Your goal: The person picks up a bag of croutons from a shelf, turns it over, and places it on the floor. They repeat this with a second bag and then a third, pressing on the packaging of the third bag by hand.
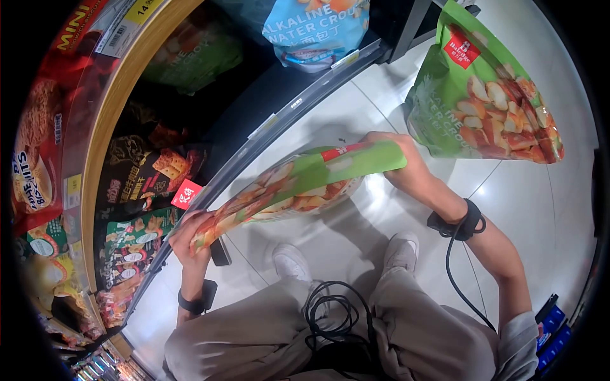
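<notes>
Between my two hands is a green snack bag (305, 184) with pictures of bread croutons, tilted and seen partly edge-on. My left hand (189, 233) grips its lower left end, close to the shelf edge. At the other end, my right hand (401, 166) is closed around the green top edge. A second green crouton bag (483, 95) stands on the floor to the right, beyond my right hand. On the bottom shelf, a blue crouton bag (318, 32) stands near the front rail.
The curved shelf rail (279, 114) runs along my left side. Black biscuit packs (152, 171) and dark green snack packs (133, 241) sit on the shelf, with a dim green bag (197, 54) farther back. A coiled black cable (337, 311) lies over my lap, above the tiled floor.
</notes>
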Demonstrator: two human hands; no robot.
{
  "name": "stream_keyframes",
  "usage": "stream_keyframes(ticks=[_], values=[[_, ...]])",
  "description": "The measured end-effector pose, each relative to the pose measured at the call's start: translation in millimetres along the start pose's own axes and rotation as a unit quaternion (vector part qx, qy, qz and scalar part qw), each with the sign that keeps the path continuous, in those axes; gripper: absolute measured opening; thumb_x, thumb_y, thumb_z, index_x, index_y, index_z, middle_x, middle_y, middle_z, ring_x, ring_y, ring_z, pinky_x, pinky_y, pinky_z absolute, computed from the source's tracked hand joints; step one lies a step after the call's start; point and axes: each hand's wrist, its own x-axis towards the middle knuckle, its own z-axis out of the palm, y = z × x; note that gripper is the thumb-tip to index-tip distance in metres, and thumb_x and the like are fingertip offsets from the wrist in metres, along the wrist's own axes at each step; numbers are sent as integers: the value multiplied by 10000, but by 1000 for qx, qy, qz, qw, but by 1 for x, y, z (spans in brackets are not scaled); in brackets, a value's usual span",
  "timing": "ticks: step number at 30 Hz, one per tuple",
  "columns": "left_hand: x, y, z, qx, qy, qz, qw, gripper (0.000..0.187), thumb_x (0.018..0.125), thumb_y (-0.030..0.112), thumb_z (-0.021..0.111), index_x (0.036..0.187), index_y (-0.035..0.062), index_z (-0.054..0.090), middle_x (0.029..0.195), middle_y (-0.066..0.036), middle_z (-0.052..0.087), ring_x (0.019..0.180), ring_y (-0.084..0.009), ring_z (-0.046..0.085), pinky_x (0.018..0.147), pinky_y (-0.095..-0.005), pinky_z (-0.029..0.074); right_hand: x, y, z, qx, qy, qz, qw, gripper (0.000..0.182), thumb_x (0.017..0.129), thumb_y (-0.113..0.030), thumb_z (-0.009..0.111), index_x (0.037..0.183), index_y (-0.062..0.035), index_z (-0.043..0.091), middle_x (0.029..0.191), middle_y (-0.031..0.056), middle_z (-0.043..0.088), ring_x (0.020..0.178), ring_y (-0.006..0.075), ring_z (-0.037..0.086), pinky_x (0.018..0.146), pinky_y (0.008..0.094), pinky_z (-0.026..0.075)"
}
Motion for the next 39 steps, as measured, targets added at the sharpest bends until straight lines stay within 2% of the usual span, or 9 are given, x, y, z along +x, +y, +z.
stream_keyframes(ticks=[2,4,8,10,13,21,30,35,39], values=[[3,-1,1,0,7,2,1000,235,797,91,584,954,-55,683,871,-161,708,850,-283,700,820,-343,526,-3,3,-1,24,5,3,1000,395,657,165,512,1008,11,608,883,191,631,777,413,597,668,408,504],[2,-3,4,0,14,6,1000,224,787,80,592,946,-53,677,867,-160,704,846,-281,696,812,-340,524,-5,8,-1,-26,14,2,1000,296,739,88,637,1026,18,647,892,159,678,743,325,651,651,360,519],[-1,-12,8,-18,10,-51,998,199,775,27,598,952,-36,662,889,-162,696,843,-269,692,776,-295,508,-6,-8,-1,-23,28,49,998,263,791,99,593,1031,0,634,870,173,656,737,359,622,638,374,512],[-3,-17,8,-33,6,-95,995,192,829,56,631,999,-26,664,909,-140,705,852,-230,686,791,-287,503,-7,-11,-1,4,5,111,994,196,853,-7,644,1049,1,650,905,171,681,766,345,657,667,369,527],[-9,-18,14,-151,8,-168,974,273,868,117,694,1097,-26,649,993,-113,705,924,-185,658,845,-285,487,-12,3,2,-28,20,39,999,221,859,-87,679,1057,9,657,971,170,697,837,341,677,710,366,542],[-30,-43,25,-256,1,-261,931,398,891,150,718,1199,-70,595,1128,-125,667,1013,-172,610,910,-300,461,-10,5,3,9,-18,63,998,242,853,-128,708,1053,4,675,1016,167,698,889,329,677,738,353,540],[-15,-39,20,-119,-39,-198,972,232,888,114,677,1009,-85,669,833,-97,695,786,-127,626,736,-269,490,-12,15,7,87,1,135,987,164,873,-87,692,1000,17,687,903,125,709,777,174,640,717,297,504],[-30,-43,41,-300,-51,-306,902,362,881,28,690,1227,-19,596,1125,-66,654,1017,-115,591,908,-285,462,-6,16,6,53,7,159,986,129,900,-79,649,988,10,678,834,108,701,732,166,624,678,310,487],[-28,-35,67,-357,-107,-289,882,363,874,15,688,1222,-26,591,1175,-81,651,1115,-171,595,1025,-345,438,-8,15,14,42,16,165,985,130,892,-59,633,997,9,667,823,98,696,697,169,611,668,318,477]])
